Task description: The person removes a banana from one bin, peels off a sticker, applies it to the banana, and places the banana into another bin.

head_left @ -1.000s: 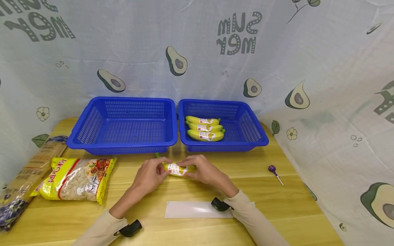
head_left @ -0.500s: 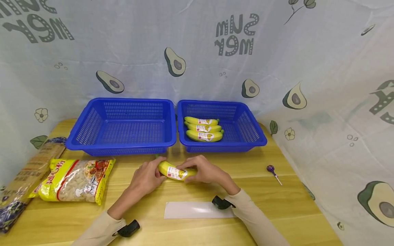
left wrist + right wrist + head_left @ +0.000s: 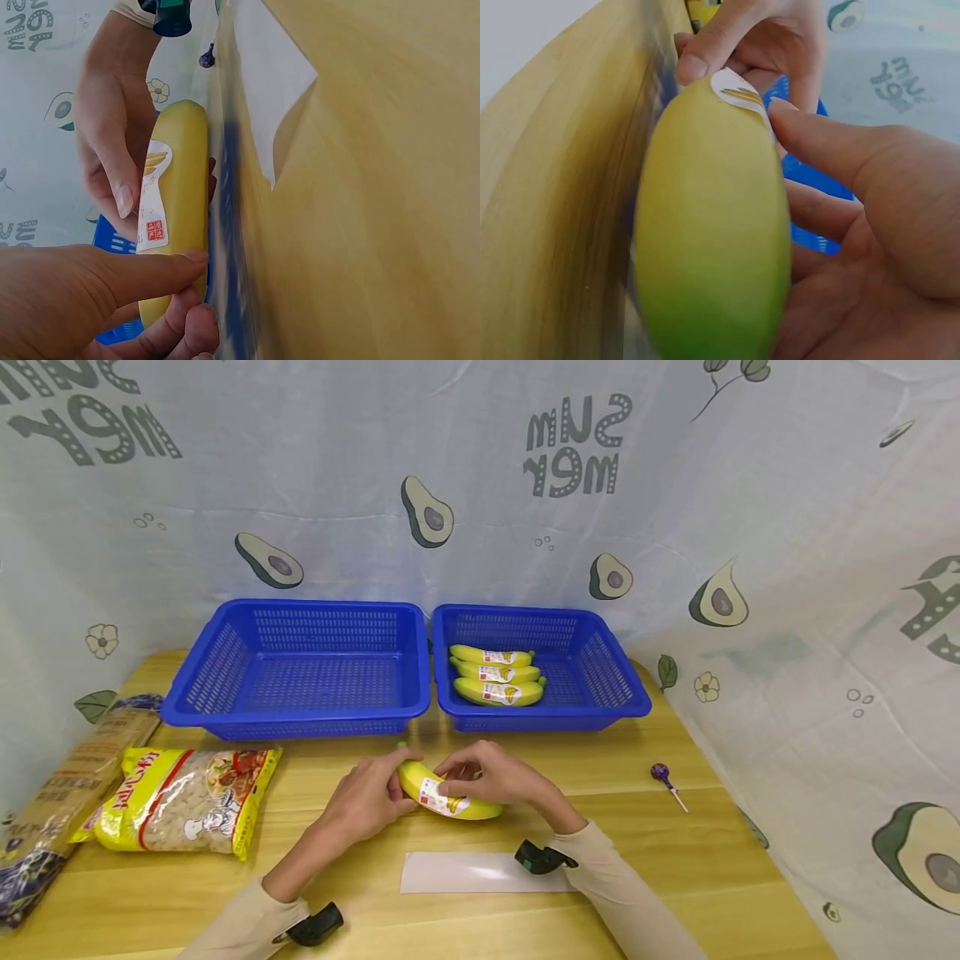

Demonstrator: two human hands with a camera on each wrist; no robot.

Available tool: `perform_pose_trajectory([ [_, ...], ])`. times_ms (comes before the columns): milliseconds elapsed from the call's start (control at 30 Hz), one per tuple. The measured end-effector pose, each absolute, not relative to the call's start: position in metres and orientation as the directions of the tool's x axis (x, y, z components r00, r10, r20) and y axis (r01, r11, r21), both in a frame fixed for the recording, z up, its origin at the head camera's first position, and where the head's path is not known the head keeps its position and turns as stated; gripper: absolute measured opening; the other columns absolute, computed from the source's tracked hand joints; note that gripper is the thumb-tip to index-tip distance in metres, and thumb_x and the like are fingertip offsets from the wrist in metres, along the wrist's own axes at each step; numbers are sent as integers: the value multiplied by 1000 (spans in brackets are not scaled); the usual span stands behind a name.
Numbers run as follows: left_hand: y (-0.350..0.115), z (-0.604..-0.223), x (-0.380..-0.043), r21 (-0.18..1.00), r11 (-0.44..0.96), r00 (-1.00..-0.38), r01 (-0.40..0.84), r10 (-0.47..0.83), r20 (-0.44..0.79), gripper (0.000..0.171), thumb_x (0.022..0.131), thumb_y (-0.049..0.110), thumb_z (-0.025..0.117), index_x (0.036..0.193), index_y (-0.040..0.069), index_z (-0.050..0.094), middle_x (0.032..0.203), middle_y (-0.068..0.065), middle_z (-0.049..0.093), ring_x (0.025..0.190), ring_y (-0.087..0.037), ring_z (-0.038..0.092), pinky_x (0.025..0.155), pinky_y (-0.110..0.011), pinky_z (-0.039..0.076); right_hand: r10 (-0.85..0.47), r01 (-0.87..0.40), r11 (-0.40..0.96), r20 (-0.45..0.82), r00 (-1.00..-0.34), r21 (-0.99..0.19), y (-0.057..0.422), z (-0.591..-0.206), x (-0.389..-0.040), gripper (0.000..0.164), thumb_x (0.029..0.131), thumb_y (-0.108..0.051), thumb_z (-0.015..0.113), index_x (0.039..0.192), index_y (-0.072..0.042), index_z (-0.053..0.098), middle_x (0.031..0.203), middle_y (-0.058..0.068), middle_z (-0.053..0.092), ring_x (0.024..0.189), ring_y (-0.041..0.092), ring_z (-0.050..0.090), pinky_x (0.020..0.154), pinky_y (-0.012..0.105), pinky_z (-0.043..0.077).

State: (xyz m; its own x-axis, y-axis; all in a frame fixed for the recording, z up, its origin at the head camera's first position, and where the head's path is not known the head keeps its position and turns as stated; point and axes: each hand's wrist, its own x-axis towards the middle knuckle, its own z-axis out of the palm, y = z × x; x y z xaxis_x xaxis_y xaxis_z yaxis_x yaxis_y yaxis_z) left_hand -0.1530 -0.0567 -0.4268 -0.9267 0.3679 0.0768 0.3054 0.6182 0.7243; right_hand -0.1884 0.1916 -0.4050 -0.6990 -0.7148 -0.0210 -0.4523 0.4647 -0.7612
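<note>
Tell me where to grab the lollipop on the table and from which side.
Pinch the lollipop at its purple head, coming from above. It lies flat on the table with open wood around it; the thin white stick hugs the surface, giving little grip.

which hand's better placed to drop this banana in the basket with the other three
Right, probably. The right hand grips the banana on the side nearer the right basket, where three bananas lie. The left hand would have to cross over.
</note>
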Motion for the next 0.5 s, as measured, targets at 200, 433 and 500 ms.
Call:
perform_pose_trajectory([
  [200, -53, -423, -150, 710, 629, -926, 317, 366, 89, 60, 82, 3, 93, 137, 10, 69, 69, 9, 59, 61, -8, 55, 56, -28, 47, -715, -389, 455, -68, -696, -801, 192, -401, -188, 28, 103, -11, 75, 124, 7, 75, 106, 14, 81, 93, 14, 76, 87, 26, 63],
  [433, -51, -420, -146, 693, 632, -920, 346, 374, 118, 61, 81, 3, 94, 136, 11, 69, 70, 9, 59, 62, -7, 55, 57, -27, 48, -712, -330, 446, -106, -694, -832, 195, -398, -187, 31, 103, -9, 74, 128, 10, 72, 103, 15, 81, 92, 11, 76, 91, 26, 62],
  [500, -50, -418, -145, 699, 618, -913, 359, 387, 127, 63, 82, 3, 93, 139, 11, 68, 71, 9, 59, 63, -7, 55, 57, -27, 48, -709, -327, 444, -105, -697, -834, 197, -397, -186, 31, 102, -8, 75, 127, 11, 72, 103, 15, 81, 91, 12, 76, 90, 26, 62],
])
